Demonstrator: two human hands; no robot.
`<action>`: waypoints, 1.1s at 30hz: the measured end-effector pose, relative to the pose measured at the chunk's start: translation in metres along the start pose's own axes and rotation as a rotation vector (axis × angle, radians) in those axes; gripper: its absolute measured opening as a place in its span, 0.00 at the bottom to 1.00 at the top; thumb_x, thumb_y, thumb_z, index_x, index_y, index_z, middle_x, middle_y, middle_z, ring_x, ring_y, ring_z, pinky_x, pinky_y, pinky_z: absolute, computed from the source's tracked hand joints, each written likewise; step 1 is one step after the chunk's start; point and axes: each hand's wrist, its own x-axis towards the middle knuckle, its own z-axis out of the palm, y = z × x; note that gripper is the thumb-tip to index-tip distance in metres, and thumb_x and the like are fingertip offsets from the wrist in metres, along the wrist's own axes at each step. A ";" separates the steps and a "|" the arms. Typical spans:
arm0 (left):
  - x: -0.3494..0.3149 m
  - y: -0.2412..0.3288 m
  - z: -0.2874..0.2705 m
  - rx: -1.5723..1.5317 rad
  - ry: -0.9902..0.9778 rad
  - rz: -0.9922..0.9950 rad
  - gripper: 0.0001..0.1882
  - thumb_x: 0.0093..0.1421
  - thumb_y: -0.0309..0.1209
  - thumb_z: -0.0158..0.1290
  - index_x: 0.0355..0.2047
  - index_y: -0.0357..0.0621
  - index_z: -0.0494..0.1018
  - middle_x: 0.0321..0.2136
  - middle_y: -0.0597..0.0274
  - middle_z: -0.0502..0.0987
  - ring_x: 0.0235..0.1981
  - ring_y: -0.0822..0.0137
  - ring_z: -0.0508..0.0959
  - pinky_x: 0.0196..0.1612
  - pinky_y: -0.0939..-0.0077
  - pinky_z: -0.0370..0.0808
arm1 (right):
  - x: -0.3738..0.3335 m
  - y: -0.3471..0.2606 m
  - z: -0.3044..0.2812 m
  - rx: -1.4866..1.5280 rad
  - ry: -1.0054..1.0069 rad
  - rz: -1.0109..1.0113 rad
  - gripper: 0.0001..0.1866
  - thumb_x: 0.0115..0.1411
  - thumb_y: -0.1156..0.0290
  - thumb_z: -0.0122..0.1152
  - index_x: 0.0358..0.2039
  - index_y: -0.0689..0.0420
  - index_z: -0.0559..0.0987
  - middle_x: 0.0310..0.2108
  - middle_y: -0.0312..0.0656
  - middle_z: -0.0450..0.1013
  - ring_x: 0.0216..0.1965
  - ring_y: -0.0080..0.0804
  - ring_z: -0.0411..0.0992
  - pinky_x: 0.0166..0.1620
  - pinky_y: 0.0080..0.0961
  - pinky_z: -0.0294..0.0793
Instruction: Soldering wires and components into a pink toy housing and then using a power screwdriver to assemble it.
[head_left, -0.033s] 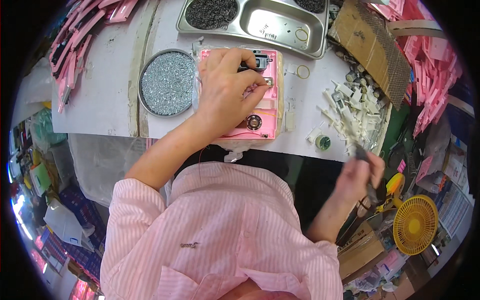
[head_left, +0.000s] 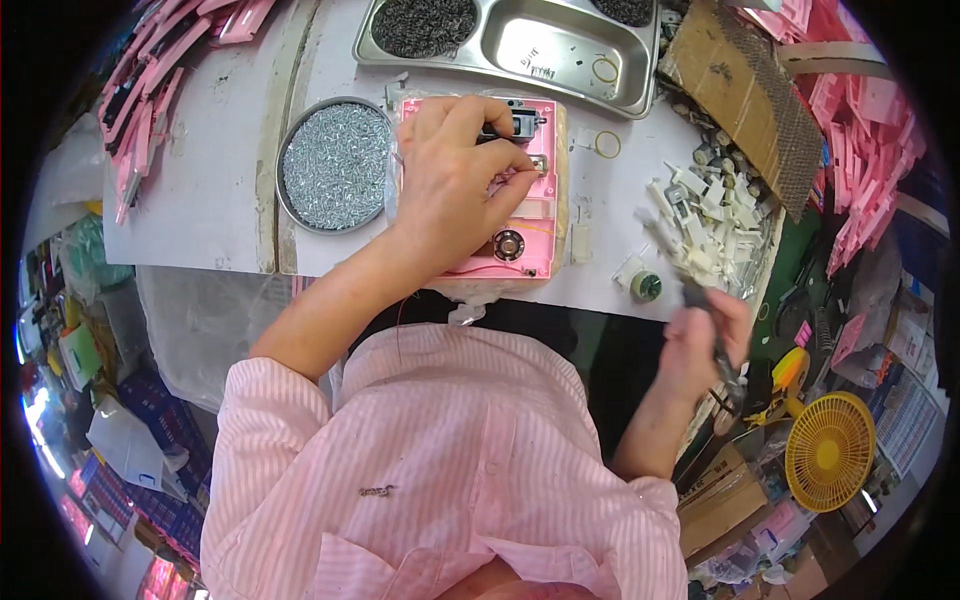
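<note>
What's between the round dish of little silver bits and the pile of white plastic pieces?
Mostly the pink case with the left hand on it, then a thin yellowish ring on the tabletop; the head view shows it.

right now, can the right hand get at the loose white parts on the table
Probably yes: the right hand is close to the white parts, and nothing appears to block the way. It grips a dark-handled tool, though, blurred here, so picking one up might mean putting that down first.

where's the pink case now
The pink case is upper centre in the head view, under the left hand, between the round dish and the white parts.
</note>
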 end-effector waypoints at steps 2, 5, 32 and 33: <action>0.001 0.001 0.000 0.006 -0.006 0.000 0.05 0.46 0.31 0.66 0.24 0.50 0.81 0.40 0.69 0.73 0.46 0.58 0.69 0.49 0.57 0.59 | 0.002 0.012 0.024 -0.049 -0.169 -0.003 0.14 0.56 0.80 0.69 0.42 0.66 0.77 0.32 0.41 0.78 0.29 0.19 0.73 0.34 0.14 0.72; 0.001 0.001 -0.001 0.030 -0.017 0.006 0.07 0.46 0.31 0.67 0.26 0.49 0.81 0.40 0.66 0.74 0.46 0.57 0.69 0.50 0.59 0.60 | 0.006 0.012 0.046 -0.094 -0.294 -0.075 0.15 0.57 0.78 0.70 0.43 0.67 0.77 0.31 0.40 0.78 0.28 0.16 0.71 0.34 0.13 0.70; 0.000 0.001 -0.001 0.066 -0.044 0.006 0.08 0.47 0.32 0.67 0.28 0.49 0.81 0.40 0.65 0.73 0.46 0.56 0.70 0.50 0.59 0.60 | 0.022 0.033 0.058 -0.224 -0.391 -0.400 0.14 0.52 0.75 0.73 0.39 0.62 0.80 0.20 0.37 0.70 0.17 0.22 0.63 0.22 0.19 0.58; 0.000 0.001 -0.001 0.068 -0.048 0.005 0.08 0.47 0.32 0.67 0.28 0.49 0.81 0.40 0.65 0.73 0.46 0.56 0.70 0.50 0.59 0.60 | 0.021 0.032 0.057 -0.231 -0.387 -0.391 0.14 0.52 0.75 0.73 0.39 0.62 0.80 0.20 0.37 0.71 0.17 0.22 0.63 0.22 0.19 0.58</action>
